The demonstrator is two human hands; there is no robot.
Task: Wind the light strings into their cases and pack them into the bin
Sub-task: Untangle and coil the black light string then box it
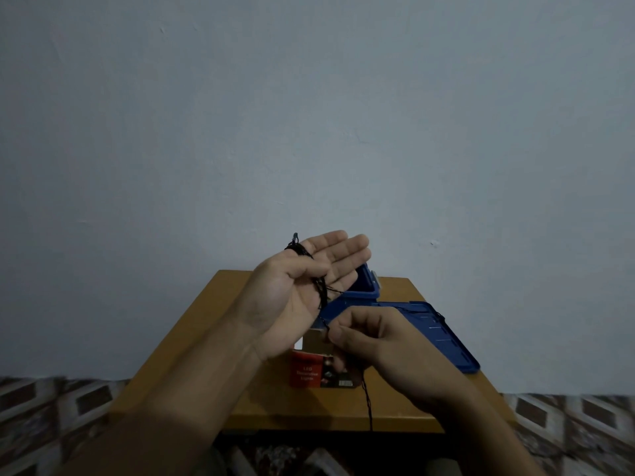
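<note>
1. Counter (292, 403): carries bin, lid and case
2. Bin (364, 286): blue, open, at the rear; its inside is hidden behind the left hand, so contents cannot be told
3. Lid (443, 334): off, lying just right of the bin
4. Case (309, 371): red carton under the hands; no string seen in it
5. Left hand (302, 283): grip apart, fingers straight, coil wound round the palm
6. Right hand (371, 341): grip clamped on the strand
7. Light string (321, 286): judged thin, limp and tangle-prone; best held near the coil
</note>
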